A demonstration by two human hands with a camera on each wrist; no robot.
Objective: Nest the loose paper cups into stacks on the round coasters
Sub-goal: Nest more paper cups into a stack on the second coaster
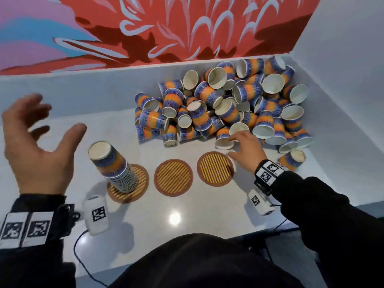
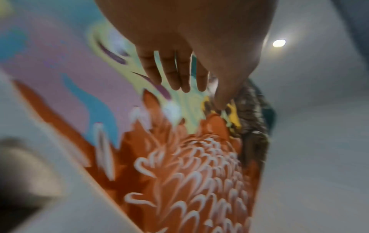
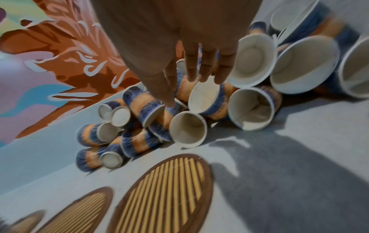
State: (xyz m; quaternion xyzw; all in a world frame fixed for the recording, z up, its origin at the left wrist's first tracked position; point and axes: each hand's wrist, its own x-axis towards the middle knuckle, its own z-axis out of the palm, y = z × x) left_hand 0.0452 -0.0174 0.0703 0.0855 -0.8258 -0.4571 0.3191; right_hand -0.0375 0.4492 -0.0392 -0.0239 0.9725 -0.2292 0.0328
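A tall stack of nested, upside-down cups (image 1: 113, 167) leans on the left coaster (image 1: 143, 179). The middle coaster (image 1: 173, 177) and right coaster (image 1: 215, 169) are bare. A big pile of loose blue-and-orange paper cups (image 1: 228, 104) fills the back right corner. My right hand (image 1: 239, 142) reaches over the right coaster to the pile's front edge, fingers straight and holding nothing; in the right wrist view its fingertips (image 3: 203, 75) hover just above a sideways cup (image 3: 205, 96). My left hand (image 1: 47, 125) is raised, spread and empty left of the stack, and also shows as my left hand (image 2: 179, 75) against the mural.
The white table (image 1: 176, 217) ends at a low ledge under a painted mural (image 1: 166, 28) behind and a white wall (image 1: 342, 80) on the right. One cup (image 1: 293, 160) lies apart near my right wrist. A black cable (image 1: 81, 256) trails off the front edge.
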